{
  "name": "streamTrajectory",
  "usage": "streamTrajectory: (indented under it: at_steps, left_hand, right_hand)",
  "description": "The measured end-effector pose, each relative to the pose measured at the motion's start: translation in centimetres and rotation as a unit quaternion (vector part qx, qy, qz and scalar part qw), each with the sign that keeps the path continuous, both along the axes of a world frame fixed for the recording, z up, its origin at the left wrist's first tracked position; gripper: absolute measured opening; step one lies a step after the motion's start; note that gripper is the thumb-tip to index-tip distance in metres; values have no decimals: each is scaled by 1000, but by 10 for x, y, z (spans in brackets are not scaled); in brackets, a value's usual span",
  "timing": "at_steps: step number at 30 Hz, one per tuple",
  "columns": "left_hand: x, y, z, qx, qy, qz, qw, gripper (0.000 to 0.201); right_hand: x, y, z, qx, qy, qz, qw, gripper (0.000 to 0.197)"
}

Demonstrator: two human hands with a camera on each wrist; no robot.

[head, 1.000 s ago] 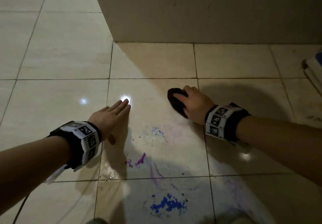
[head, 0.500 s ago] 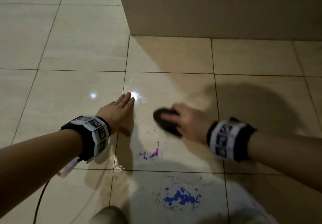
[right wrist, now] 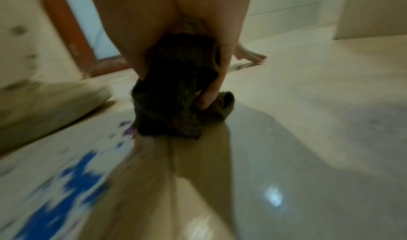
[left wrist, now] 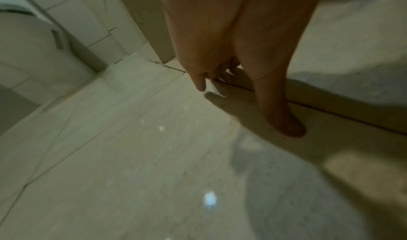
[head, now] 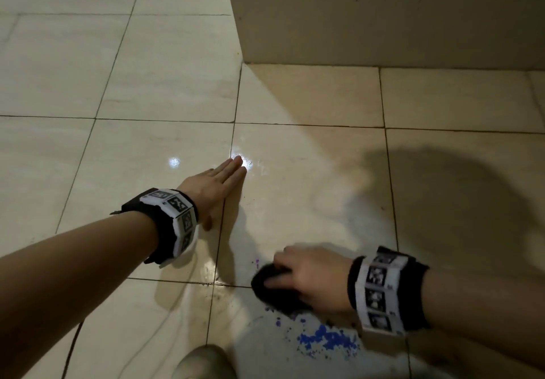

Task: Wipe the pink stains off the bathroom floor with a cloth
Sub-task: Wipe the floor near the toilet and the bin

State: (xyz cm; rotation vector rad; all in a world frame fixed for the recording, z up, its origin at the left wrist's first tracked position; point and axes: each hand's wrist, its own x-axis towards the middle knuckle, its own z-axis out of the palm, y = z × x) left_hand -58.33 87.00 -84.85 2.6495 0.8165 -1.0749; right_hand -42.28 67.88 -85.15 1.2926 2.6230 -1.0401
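A dark bunched cloth (head: 272, 288) is pressed on the wet tiled floor (head: 309, 201) under my right hand (head: 306, 278), whose fingers curl round it; the right wrist view shows the cloth (right wrist: 174, 94) gripped between thumb and fingers. A tiny speck of pink stain (head: 257, 261) shows just beyond the cloth, and a purple-pink smear (right wrist: 128, 130) lies at its edge. My left hand (head: 218, 182) lies flat on the floor, fingers straight, to the upper left of the cloth; the left wrist view shows its fingers (left wrist: 279, 115) touching the tile.
A blue stain (head: 327, 339) spreads on the tile just below the cloth. A wall corner (head: 383, 15) rises at the back right. The tip of a shoe (head: 205, 362) shows at the bottom edge. A toilet base (left wrist: 33, 48) stands in the left wrist view.
My right hand has dragged the cloth toward me, over the pink-purple smear, which is now almost all covered or gone. The left hand has stayed planted on the floor.
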Motion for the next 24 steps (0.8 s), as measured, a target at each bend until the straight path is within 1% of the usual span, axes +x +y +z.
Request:
streamTrajectory:
  at_steps: [1, 3, 4, 6, 8, 10, 11, 13, 14, 15, 16, 17, 18, 19, 20, 21, 22, 23, 24]
  left_hand:
    - [-1, 0, 0, 10, -4, 8, 1000, 131]
    - [-4, 2, 2, 22, -3, 37, 999, 133]
    - [-6, 3, 2, 22, -4, 60, 998, 134]
    - [-10, 7, 2, 10, -8, 94, 995, 134]
    - [-13, 9, 1, 0, -15, 102, 995, 135]
    - [-16, 11, 1, -6, -24, 96, 995, 136]
    - [-17, 11, 1, -8, -29, 95, 995, 135]
    - [-19, 12, 1, -9, -40, 95, 995, 134]
    - [-20, 13, 1, -9, -44, 94, 995, 134]
    - [-21, 13, 0, -10, -47, 94, 994, 134]
    - [-21, 13, -1, -11, -49, 94, 994, 134]
    - [-21, 13, -2, -11, -50, 94, 994, 134]
    - [-22, 13, -3, -12, -51, 95, 994, 134]
    - [-22, 13, -4, -12, -52, 95, 994, 134]
    - [-21, 14, -4, -13, -52, 93, 994, 134]
    - [-21, 14, -5, -16, -52, 92, 994, 134]
    - [-21, 14, -6, -18, -51, 94, 994, 134]
    - [-21, 14, -6, -19, -51, 99, 994, 134]
    - [-20, 14, -6, -18, -51, 105, 993, 134]
  right_hand:
    - [2, 14, 6, 4, -4, -52, 999, 48]
    - [10, 52, 7, 64, -19, -162, 985, 52]
    - [13, 73, 4, 70, -54, -193, 977, 55]
    - [12, 106, 0, 43, -137, -214, 966, 61]
    - [2, 117, 1, 39, -170, -193, 965, 61]
    - [-14, 105, 0, 52, -169, -140, 974, 57]
    - [-22, 91, -2, 63, -143, -102, 982, 53]
    - [-37, 60, -4, 81, -43, -23, 995, 39]
    - [-43, 44, -4, 77, -5, 20, 997, 33]
    - [-47, 32, -5, 83, 16, 61, 995, 28]
    - [-49, 25, -7, 53, 4, 90, 995, 30]
    - [-48, 22, -7, 11, -21, 103, 994, 37]
    - [-44, 25, -3, -27, -39, 96, 994, 42]
    - [-37, 32, 2, -39, -30, 50, 998, 43]
    - [-30, 44, 7, -33, -6, -20, 999, 43]
    - [-21, 60, 9, -9, 12, -99, 995, 43]
    - [-8, 78, 6, 19, 4, -166, 986, 45]
    - [6, 98, 5, 41, -28, -214, 976, 50]
    - [19, 116, 3, 46, -77, -242, 966, 55]
